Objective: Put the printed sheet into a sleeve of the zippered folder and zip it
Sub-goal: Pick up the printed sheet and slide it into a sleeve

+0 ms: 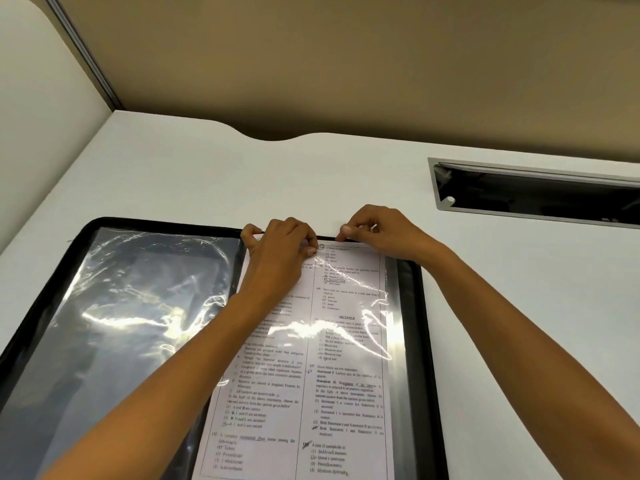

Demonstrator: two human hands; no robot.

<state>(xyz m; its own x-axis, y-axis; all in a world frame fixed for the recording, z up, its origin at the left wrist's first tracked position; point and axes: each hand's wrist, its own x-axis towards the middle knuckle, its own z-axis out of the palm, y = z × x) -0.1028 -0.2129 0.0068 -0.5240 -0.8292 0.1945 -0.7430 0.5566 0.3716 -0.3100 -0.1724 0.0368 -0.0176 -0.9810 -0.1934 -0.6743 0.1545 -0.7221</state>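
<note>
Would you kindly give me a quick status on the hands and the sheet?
Left grip and right grip pinch the sleeve at its top edge. Printed sheet inside sleeve. Folder open, unzipped. Nothing in the way.

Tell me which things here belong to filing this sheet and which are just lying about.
Job: printed sheet, right sleeve holding it, zippered folder, left hand and right hand pinching the sleeve's top edge.
Lying about: empty left sleeve, cable slot, desk.
</note>
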